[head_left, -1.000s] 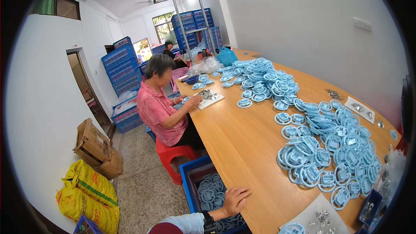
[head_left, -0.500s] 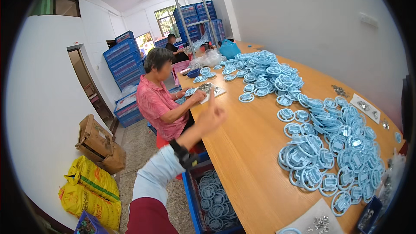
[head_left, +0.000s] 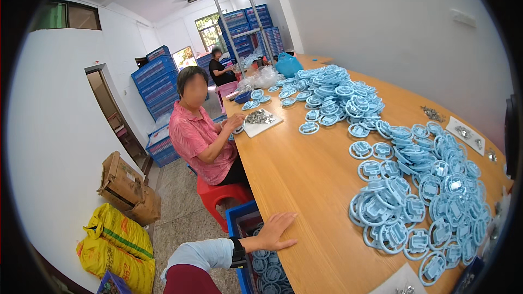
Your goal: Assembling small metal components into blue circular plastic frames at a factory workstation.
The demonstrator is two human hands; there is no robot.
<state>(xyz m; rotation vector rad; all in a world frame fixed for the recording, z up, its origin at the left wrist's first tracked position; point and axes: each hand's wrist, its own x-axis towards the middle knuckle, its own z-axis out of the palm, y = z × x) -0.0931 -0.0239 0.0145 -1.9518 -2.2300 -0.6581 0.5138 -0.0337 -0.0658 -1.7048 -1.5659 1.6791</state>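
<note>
My left hand [head_left: 274, 231] lies on the near left edge of the wooden table [head_left: 313, 185], its fingers spread and nothing in them. A dark band is round that wrist. Below it, beside the table, a blue crate [head_left: 239, 219] holds several round light-blue plastic parts [head_left: 267, 267]. To the right on the tabletop lies a big heap of the same ring-shaped parts [head_left: 392, 234]. At the front edge a white board [head_left: 389, 286] carries small metal pieces [head_left: 406, 289], partly cut off by the frame. My right hand does not show.
A co-worker in pink [head_left: 196, 136] sits on a red stool [head_left: 215, 196] at the table's left side, by a white board [head_left: 267, 126] of metal pieces. Another person [head_left: 220, 71] sits farther back. Yellow sacks [head_left: 122, 245] and cardboard boxes [head_left: 122, 185] stand left on the floor.
My left hand has come down and back from its raised, pointing pose to the table edge. The co-worker's head has turned toward me, and their hands have drawn back from the white board.
</note>
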